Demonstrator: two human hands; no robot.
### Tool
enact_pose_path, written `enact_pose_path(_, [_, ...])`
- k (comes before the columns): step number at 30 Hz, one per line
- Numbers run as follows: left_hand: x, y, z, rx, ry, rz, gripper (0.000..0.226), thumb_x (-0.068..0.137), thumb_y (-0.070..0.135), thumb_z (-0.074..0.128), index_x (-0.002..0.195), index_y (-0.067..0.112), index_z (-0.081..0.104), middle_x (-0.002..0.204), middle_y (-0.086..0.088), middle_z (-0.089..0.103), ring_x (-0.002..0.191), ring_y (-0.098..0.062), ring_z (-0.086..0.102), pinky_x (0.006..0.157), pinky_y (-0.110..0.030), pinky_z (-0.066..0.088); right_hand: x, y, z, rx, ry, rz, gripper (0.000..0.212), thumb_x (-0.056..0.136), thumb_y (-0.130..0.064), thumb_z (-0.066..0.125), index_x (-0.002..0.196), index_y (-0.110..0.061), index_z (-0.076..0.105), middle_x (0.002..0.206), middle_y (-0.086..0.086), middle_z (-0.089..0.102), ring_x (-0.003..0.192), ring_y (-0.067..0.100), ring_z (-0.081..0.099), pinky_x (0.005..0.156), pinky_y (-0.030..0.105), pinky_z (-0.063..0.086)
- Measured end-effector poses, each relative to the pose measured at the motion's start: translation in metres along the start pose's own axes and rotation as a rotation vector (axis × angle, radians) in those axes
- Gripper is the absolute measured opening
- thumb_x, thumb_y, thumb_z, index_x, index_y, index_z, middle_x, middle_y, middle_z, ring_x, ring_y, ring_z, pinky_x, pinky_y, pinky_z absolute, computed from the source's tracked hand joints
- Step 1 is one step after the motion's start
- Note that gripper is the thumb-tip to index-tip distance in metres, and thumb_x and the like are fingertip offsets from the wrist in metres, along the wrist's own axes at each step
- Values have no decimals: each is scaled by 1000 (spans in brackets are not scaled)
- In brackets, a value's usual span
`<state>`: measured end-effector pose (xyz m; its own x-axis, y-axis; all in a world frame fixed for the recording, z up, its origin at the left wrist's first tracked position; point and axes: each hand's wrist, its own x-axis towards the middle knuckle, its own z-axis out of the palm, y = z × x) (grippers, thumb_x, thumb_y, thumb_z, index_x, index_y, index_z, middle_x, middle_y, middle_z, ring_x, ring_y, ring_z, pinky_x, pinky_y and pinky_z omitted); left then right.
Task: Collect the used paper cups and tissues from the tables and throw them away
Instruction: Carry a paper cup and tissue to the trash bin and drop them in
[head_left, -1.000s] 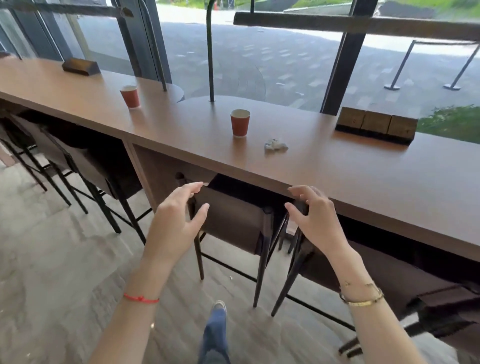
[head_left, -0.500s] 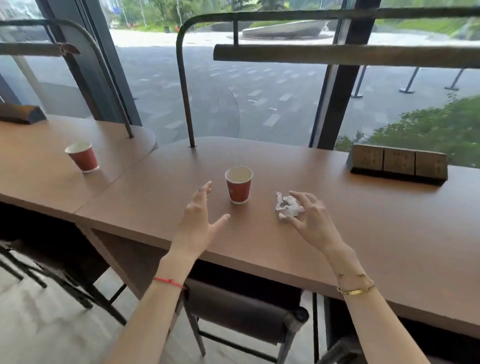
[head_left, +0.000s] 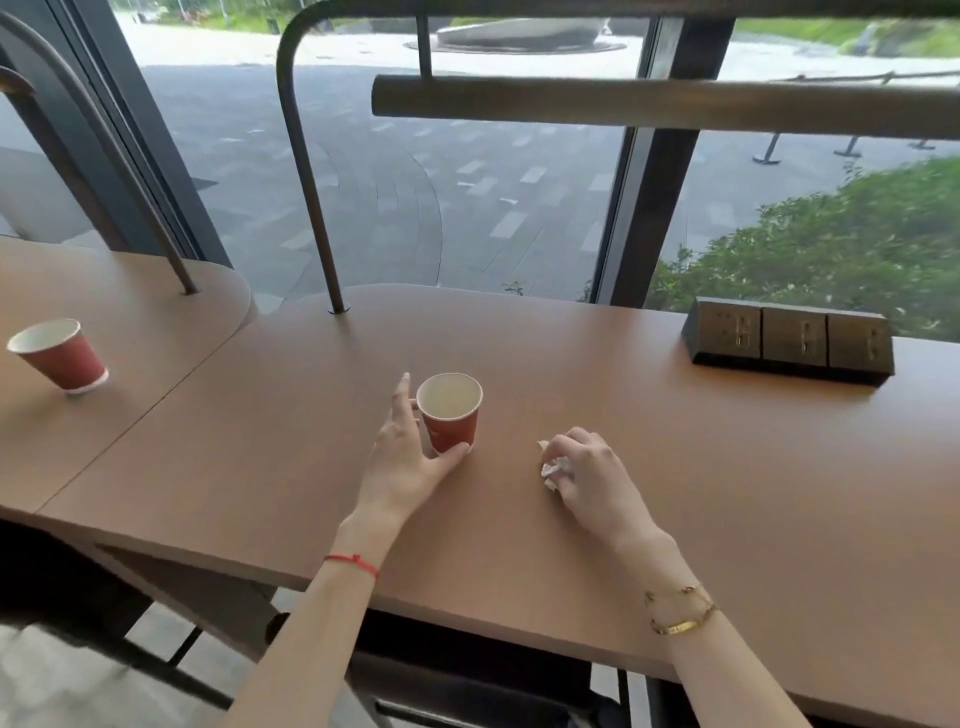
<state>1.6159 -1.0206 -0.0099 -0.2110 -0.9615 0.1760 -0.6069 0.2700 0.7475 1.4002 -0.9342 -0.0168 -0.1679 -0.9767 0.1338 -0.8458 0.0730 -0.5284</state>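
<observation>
Both hands are down on the wooden counter (head_left: 675, 493), each on its own target. The left hand (head_left: 410, 457) wraps the near red paper cup (head_left: 451, 413) from its left side, thumb curling under the base at the front, fingers reaching up behind the wall. The cup stands upright, its long axis vertical, mouth open to the ceiling and looking empty, so the coming lift looks like a straight pull upward.

Just to the right, the right hand (head_left: 587, 473) is curled over the crumpled white tissue (head_left: 551, 469), fingers bunched around it; only a ragged edge pokes out on the hand's left side. Cup and tissue sit near each other, a little apart, and neither hand has to cross the other.

The cup is thin waxed paper, a tapered cone with a rolled white rim, likely to dent under a hard squeeze. The tissue is soft and wadded. The countertop is smooth matte wood with rounded ends.

Well off to the left, on the neighbouring counter section, a second red paper cup (head_left: 60, 353) waits; the left hand is clearly the nearer one. A dark socket block (head_left: 789, 338) sits at far right.
</observation>
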Motion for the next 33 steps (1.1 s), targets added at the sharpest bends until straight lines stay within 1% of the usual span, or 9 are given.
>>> enact_pose_path(7, [-1, 4, 6, -24, 95, 9, 85, 72, 28, 84, 143, 17, 39, 126, 1, 59, 111, -15, 57, 90, -20, 40, -6, 0, -7, 191, 33, 0, 17, 79, 4, 59, 77, -13, 65, 86, -3, 60, 100, 20, 64, 77, 37, 52])
enact_pose_path(11, [-36, 12, -8, -39, 177, 11, 71, 70, 28, 84, 131, 20, 48, 118, 5, 59, 98, -8, 57, 88, -24, 46, -15, -3, -13, 238, 40, -59, 19, 76, 4, 65, 76, -14, 64, 87, -10, 59, 97, 12, 66, 76, 33, 53])
enact_pose_path(15, [-92, 13, -28, -19, 275, -59, 70, 69, 29, 85, 128, 23, 49, 116, 8, 58, 98, -6, 57, 90, -27, 49, -30, -14, -13, 252, -8, -169, 18, 78, 4, 66, 79, -14, 66, 92, -5, 63, 98, 12, 66, 74, 32, 54])
enact_pose_path(18, [-147, 13, -41, -12, 346, -127, 70, 69, 30, 85, 128, 27, 48, 118, 9, 59, 101, 3, 56, 89, -18, 48, -48, -27, -8, 273, -73, -267, 19, 81, 1, 65, 82, -18, 66, 95, -9, 63, 91, 5, 65, 71, 20, 52])
enact_pose_path(20, [-186, 13, -47, 0, 393, -179, 70, 69, 29, 85, 128, 27, 48, 120, 10, 60, 106, -4, 58, 92, -20, 49, -63, -37, -3, 281, -137, -329, 20, 81, -1, 64, 84, -21, 66, 96, -12, 61, 84, -1, 62, 67, 9, 45])
enact_pose_path(25, [-282, 15, -59, 62, 566, -291, 67, 68, 32, 85, 122, 36, 46, 112, 24, 58, 100, 3, 59, 83, -2, 42, -98, -71, 18, 311, -297, -504, 17, 84, -7, 65, 89, -23, 64, 97, -9, 63, 81, 1, 58, 65, 7, 39])
enact_pose_path(27, [-320, 16, -63, 94, 632, -356, 68, 68, 36, 84, 125, 34, 46, 115, 17, 61, 102, -3, 60, 85, -8, 45, -114, -88, 27, 340, -351, -572, 15, 85, -11, 67, 92, -23, 61, 96, -10, 63, 79, -1, 57, 62, 6, 39])
enact_pose_path(30, [-378, 15, -71, 127, 758, -460, 68, 68, 41, 81, 125, 33, 45, 117, 10, 62, 101, -13, 63, 85, -26, 52, -141, -117, 42, 344, -430, -677, 17, 85, -15, 69, 94, -26, 60, 95, -14, 63, 83, -2, 57, 65, 6, 41])
enact_pose_path(33, [-441, 19, -77, 140, 873, -563, 69, 68, 41, 80, 126, 33, 44, 116, 13, 61, 101, -11, 62, 84, -22, 48, -176, -149, 56, 350, -530, -786, 18, 84, -16, 69, 94, -27, 59, 94, -18, 61, 87, -3, 55, 69, 6, 42])
